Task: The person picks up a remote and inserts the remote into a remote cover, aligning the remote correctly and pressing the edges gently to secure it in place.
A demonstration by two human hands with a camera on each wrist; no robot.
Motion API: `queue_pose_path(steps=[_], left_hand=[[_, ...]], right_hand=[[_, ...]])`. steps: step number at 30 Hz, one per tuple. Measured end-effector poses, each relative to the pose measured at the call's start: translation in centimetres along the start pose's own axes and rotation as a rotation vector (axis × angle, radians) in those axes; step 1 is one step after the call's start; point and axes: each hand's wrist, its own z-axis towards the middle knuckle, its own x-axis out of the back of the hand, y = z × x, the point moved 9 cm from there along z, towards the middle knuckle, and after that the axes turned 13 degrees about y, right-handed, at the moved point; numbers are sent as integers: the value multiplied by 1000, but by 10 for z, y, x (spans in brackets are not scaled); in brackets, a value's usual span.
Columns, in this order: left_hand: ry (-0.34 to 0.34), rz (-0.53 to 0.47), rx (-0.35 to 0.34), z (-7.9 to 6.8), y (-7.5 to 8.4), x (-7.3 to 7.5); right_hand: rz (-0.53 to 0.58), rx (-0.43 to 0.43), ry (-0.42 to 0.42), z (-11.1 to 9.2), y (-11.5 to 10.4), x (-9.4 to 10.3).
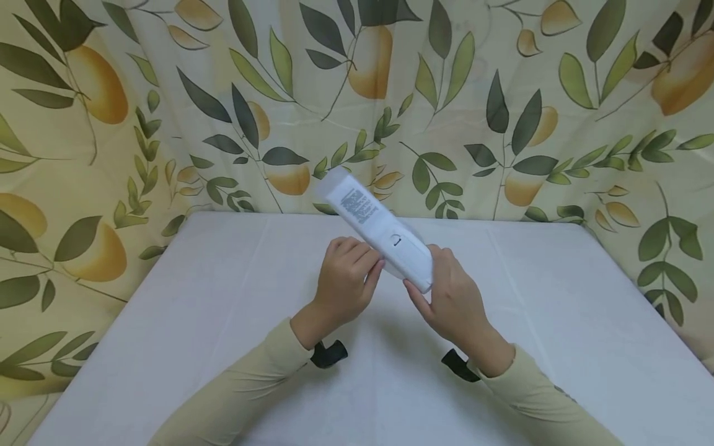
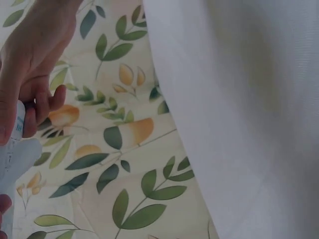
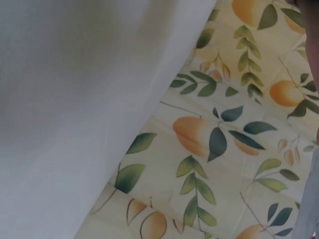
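A long, white, flat-sided pack with a smooth surface point(image 1: 379, 226) is held in the air above the white, cloth-covered table point(image 1: 167, 347). It is tilted: one end is over the middle of the table, and the other end rises to the person's left, so that in the head view it stands in front of the patterned cloth with orange fruits and green leaves point(image 1: 424, 133) behind the table.

The left hand point(image 1: 347, 282), above the table, is mostly closed; its fingers are curled, and it pinches the lower edge of the pack with the thumb. The right hand point(image 1: 454, 300), also above the table, is partly closed and grips the lower end, its thumb on the near edge.

Only the head view shows the face with the grey printed block point(image 1: 359, 205) and the small dark curved mark point(image 1: 396, 240); the print is too small to read. The left wrist view shows instead a bluish print point(image 2: 20, 122) and a pale, cloudy part point(image 2: 26, 155) beside bent fingers; which hand these belong to, I cannot tell. The right wrist view gives only a strip of the pack at its border.
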Motion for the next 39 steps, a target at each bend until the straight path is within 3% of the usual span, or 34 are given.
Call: queue_pose_path(steps=[9,17,24,28,32,36,39], left_hand=[[-67,-52,-76,-5,8,-6],[-85,-63,-123,-11,18,-9],[-68,-77,-127,-12,21,-7],[-54,-55,-95,-6,16,-6],[-68,17,-46,-1,5,-3],[-90,78,-57,3,0,2],[-28,90,-75,9,-1,14]], right_hand=[[-12,-16,-10,-2,-2,-3],[-20,-27,-4,-3,-4,-4],[-29,-22,10,1,-7,-4],[-19,-5,16,8,-7,-2],[-15,38,-3,15,-6,-2],[-15,130,-13,15,-6,-1],[8,214,-2,10,-7,1]])
